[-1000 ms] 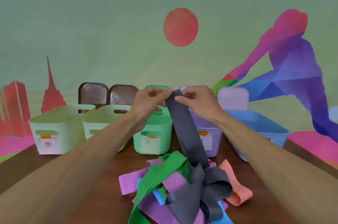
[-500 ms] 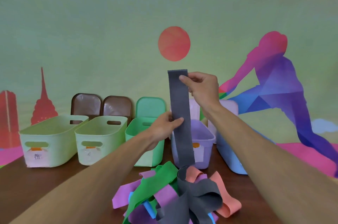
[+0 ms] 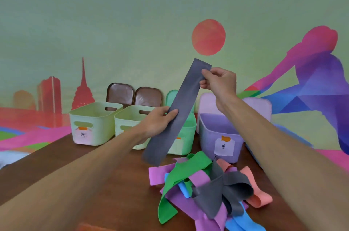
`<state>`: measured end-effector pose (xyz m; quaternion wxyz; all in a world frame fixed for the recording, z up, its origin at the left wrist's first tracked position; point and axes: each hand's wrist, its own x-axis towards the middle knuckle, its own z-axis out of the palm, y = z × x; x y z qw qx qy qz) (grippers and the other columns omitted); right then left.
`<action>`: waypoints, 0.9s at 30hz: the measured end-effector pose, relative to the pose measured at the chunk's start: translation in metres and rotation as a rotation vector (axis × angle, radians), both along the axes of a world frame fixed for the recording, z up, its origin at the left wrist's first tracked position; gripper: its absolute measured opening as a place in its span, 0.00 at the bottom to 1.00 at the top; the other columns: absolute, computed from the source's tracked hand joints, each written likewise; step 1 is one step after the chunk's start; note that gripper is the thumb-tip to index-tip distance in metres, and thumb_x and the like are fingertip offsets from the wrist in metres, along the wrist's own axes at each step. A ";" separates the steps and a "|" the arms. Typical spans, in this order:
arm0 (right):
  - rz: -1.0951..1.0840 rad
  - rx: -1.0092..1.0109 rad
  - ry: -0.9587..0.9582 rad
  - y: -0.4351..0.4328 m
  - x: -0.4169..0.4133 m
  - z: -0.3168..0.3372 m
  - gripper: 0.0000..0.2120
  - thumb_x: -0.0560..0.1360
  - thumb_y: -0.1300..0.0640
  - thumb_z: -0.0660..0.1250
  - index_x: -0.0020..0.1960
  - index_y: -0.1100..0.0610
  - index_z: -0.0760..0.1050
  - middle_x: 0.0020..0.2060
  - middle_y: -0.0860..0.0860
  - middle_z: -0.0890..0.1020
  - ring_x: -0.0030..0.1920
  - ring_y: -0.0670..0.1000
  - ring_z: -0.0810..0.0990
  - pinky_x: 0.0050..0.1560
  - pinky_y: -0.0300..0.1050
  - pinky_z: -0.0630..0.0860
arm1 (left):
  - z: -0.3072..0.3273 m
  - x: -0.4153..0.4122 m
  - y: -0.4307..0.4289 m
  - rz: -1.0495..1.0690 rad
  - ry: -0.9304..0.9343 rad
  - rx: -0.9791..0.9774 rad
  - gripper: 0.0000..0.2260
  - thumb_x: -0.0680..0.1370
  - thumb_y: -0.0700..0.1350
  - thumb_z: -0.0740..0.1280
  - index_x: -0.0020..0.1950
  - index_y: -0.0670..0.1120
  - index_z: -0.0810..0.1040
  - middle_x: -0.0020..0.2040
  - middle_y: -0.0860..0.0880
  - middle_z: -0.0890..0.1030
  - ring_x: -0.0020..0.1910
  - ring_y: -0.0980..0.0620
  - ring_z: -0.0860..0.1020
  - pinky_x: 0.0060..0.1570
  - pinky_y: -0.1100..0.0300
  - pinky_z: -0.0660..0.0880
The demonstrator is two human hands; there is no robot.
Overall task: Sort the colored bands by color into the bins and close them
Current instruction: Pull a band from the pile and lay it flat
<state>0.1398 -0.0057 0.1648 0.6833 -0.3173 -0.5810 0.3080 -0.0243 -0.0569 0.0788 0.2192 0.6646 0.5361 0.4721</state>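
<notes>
A grey band (image 3: 186,102) slants through the frame's centre, its top pinched by the right hand (image 3: 221,82) and its middle gripped by the left hand (image 3: 157,123), up-left of the band pile (image 3: 205,183), before open bins (image 3: 94,127) on the surface (image 3: 113,183).

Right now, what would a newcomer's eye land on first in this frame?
A long grey band stretches slantwise in mid-air at centre, the right hand pinching its top end and the left hand gripping it lower down. Below it, on the brown table, lies a tangled pile of bands in green, purple, blue, salmon and grey. Behind stand open bins, among them a purple bin at right, before a bright wall mural.
</notes>
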 end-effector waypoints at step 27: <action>-0.074 -0.329 -1.252 0.087 -0.149 -0.219 0.15 0.69 0.52 0.76 0.49 0.61 0.82 0.48 0.55 0.84 0.51 0.55 0.80 0.53 0.49 0.77 | -0.147 -0.117 -0.040 -0.067 -0.300 -0.803 0.05 0.78 0.42 0.66 0.46 0.41 0.76 0.38 0.45 0.81 0.29 0.54 0.80 0.27 0.63 0.78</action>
